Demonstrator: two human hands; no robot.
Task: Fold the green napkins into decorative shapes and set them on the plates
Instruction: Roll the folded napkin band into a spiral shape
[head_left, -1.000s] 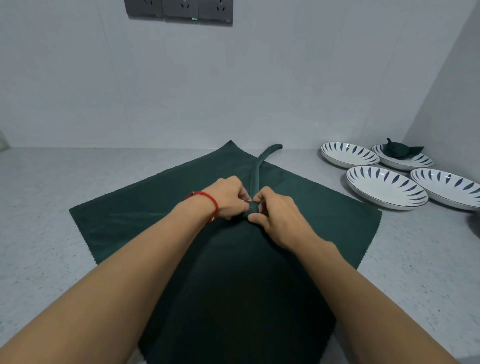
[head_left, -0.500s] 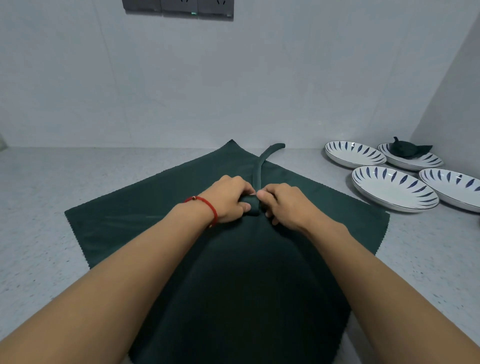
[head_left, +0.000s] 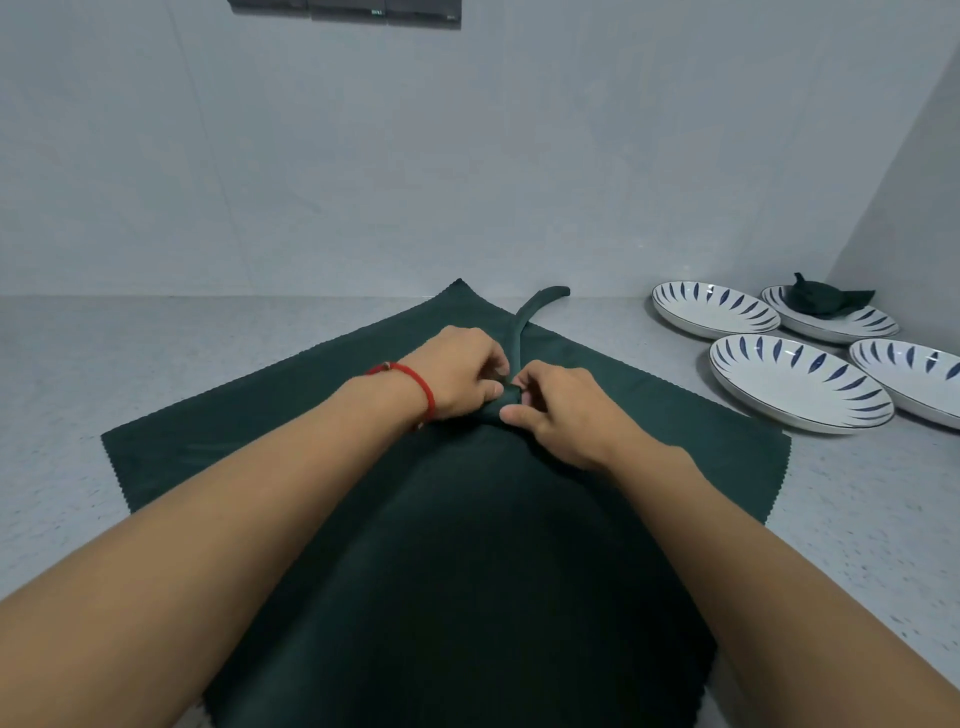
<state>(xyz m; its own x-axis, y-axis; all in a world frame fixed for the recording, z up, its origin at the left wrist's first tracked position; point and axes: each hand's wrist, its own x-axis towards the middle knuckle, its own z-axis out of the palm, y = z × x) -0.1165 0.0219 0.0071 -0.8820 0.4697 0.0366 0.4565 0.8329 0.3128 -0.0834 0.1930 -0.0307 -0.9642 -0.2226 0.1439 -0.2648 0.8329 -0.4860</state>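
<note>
On the desk (head_left: 156, 374), a green napkin (head_left: 467, 545) lies spread flat at centre. Both hands, the left hand (head_left: 460, 371) and right hand (head_left: 563, 410), pinch a tightly rolled strip (head_left: 522, 338) of cloth that runs off toward 12 o'clock. Four plates (head_left: 800, 387) wait at 2 o'clock, one already carrying a folded napkin (head_left: 823, 301). If either pinch loosens, the roll would likely spring open.
</note>
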